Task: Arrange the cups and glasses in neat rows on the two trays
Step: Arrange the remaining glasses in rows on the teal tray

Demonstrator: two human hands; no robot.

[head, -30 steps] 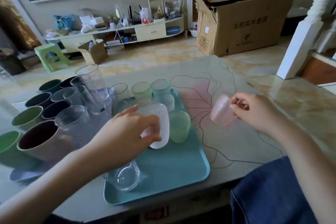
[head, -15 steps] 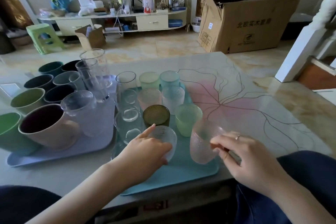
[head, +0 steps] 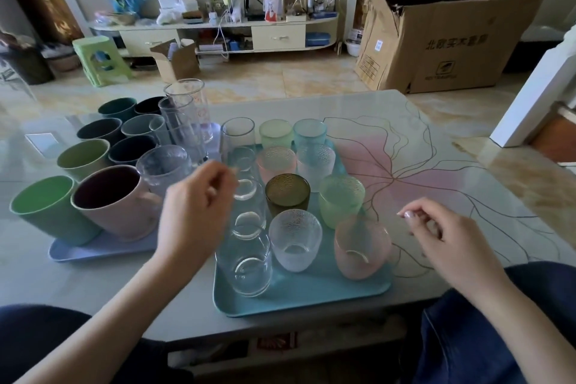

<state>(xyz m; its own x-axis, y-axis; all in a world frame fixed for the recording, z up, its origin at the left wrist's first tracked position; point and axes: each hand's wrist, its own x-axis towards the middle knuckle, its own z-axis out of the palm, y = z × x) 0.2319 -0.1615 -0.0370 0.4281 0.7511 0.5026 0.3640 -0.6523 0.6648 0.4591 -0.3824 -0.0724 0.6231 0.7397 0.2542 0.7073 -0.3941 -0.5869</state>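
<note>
A person's left hand (head: 194, 215) and right hand (head: 448, 238) hover loosely curled, holding nothing. The pink glass (head: 361, 251) stands on the teal tray (head: 299, 296) at the right hand's nine o'clock, apart from its fingers; the frosted glass (head: 295, 240) sits at the left hand's four o'clock.

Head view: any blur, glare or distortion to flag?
Head view: left hand slightly motion-blurred, right hand sharper; window glare washes the glossy table at right; wide-angle bending at the edges; clear glasses low-contrast against the teal tray.
</note>
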